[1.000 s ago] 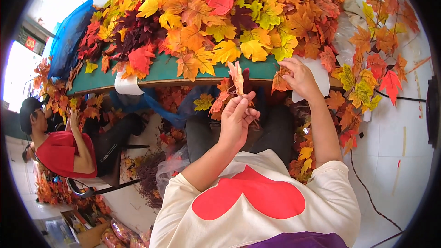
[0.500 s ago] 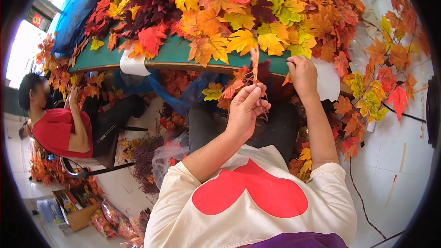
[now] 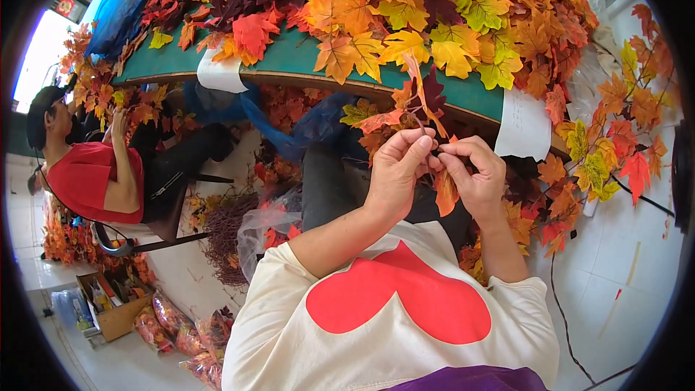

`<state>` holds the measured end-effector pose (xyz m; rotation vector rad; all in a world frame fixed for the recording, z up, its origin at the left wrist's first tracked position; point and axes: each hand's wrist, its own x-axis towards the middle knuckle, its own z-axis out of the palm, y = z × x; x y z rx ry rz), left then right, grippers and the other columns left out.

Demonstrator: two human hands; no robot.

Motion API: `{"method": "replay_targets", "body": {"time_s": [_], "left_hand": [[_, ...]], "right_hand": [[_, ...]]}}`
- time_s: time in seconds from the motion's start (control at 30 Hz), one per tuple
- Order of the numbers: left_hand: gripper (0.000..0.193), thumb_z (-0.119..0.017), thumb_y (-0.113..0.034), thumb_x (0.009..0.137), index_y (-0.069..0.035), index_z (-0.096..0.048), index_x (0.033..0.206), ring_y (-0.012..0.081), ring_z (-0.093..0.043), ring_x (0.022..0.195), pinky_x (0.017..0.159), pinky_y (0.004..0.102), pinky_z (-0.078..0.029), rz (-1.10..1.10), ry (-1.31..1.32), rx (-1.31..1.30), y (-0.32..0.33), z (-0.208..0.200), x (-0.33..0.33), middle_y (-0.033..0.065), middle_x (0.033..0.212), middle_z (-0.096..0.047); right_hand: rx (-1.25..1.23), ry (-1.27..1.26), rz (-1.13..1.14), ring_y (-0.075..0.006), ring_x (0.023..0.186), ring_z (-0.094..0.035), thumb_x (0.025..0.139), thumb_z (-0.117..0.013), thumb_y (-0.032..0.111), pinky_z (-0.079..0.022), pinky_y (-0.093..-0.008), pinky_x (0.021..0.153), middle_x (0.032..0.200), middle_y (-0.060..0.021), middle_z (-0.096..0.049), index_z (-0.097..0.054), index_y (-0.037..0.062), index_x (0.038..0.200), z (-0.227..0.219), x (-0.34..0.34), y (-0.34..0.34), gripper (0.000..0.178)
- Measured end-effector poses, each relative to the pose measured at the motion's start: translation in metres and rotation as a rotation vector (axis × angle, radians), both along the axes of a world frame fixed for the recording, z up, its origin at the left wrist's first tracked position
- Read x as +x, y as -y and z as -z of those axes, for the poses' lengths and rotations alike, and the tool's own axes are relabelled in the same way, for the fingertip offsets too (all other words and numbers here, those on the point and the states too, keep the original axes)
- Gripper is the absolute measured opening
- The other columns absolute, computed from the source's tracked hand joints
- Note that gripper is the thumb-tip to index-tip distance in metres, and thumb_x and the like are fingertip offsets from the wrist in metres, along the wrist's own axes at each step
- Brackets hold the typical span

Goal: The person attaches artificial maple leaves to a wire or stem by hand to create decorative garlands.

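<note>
In front of my lap I hold a spray of artificial autumn leaves, its twisted brown stem pinched between the thumb and fingers of my left hand. The spray carries pinkish-orange, yellow-green and dark purple leaves. Close beside it, my right hand pinches at an orange leaf that hangs between the two hands, against the stem. The fingertips hide the exact spot where leaf and stem meet.
A green-topped table bears a large heap of loose maple leaves. Paper sheets hang over its edge. Leafy garlands hang at right. A person in red sits at left. Filled plastic bags and a cardboard box stand on the floor.
My right hand has come away from the table edge, down to my left hand, bringing an orange leaf to the stem. The view has shifted slightly.
</note>
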<state>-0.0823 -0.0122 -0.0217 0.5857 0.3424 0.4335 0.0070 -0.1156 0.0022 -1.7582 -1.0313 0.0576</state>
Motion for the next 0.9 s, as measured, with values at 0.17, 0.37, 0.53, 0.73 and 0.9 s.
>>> {"method": "replay_targets", "body": {"time_s": [0.17, 0.37, 0.53, 0.73, 0.9], "left_hand": [[0.014, -0.053, -0.010, 0.087, -0.002, -0.055, 0.098, 0.0115, -0.058, 0.069, 0.066, 0.0236, -0.049, -0.004, 0.007, -0.010, 0.002, -0.002, -0.002, 0.0040, 0.082, -0.058], [0.013, -0.054, -0.010, 0.087, -0.002, -0.055, 0.097, 0.0113, -0.058, 0.070, 0.065, 0.0229, -0.048, 0.001, 0.011, 0.033, 0.003, 0.000, -0.003, 0.0030, 0.082, -0.058], [0.013, -0.055, -0.010, 0.086, -0.001, -0.056, 0.096, 0.0106, -0.058, 0.069, 0.065, 0.0215, -0.048, -0.019, 0.009, 0.099, 0.004, 0.002, -0.003, 0.0038, 0.083, -0.059], [0.012, -0.055, -0.010, 0.086, -0.001, -0.057, 0.093, 0.0093, -0.058, 0.070, 0.064, 0.0213, -0.049, -0.035, 0.024, 0.222, 0.004, 0.005, -0.002, 0.0046, 0.082, -0.061], [0.012, -0.055, -0.009, 0.086, 0.001, -0.059, 0.093, 0.0076, -0.056, 0.068, 0.063, 0.0198, -0.047, -0.038, -0.018, 0.224, 0.003, 0.007, 0.001, 0.0031, 0.079, -0.060]], "right_hand": [[0.071, 0.042, 0.003, -0.0161, 0.068, -0.057, 0.070, -0.067, 0.001, -0.046, -0.0253, 0.060, 0.075, -0.0059, -0.061, -0.063, 0.0023, 0.081, 0.002, -0.004, -0.001, 0.012], [0.084, 0.036, 0.013, -0.0169, 0.067, -0.057, 0.070, -0.067, 0.001, -0.045, -0.0253, 0.059, 0.075, -0.0061, -0.061, -0.062, 0.0023, 0.080, 0.002, -0.005, 0.000, 0.012], [0.063, 0.128, 0.034, -0.0187, 0.066, -0.057, 0.070, -0.067, 0.001, -0.045, -0.0264, 0.059, 0.074, -0.0066, -0.060, -0.062, 0.0024, 0.080, 0.000, -0.006, 0.001, 0.011], [0.023, 0.149, 0.061, -0.0191, 0.066, -0.057, 0.070, -0.067, 0.001, -0.046, -0.0272, 0.058, 0.074, -0.0071, -0.060, -0.062, 0.0023, 0.079, -0.005, -0.008, 0.000, 0.010], [0.016, 0.136, 0.061, -0.0191, 0.066, -0.057, 0.071, -0.066, 0.001, -0.046, -0.0271, 0.058, 0.073, -0.0074, -0.060, -0.062, 0.0020, 0.079, -0.004, -0.011, -0.002, 0.010]]}}
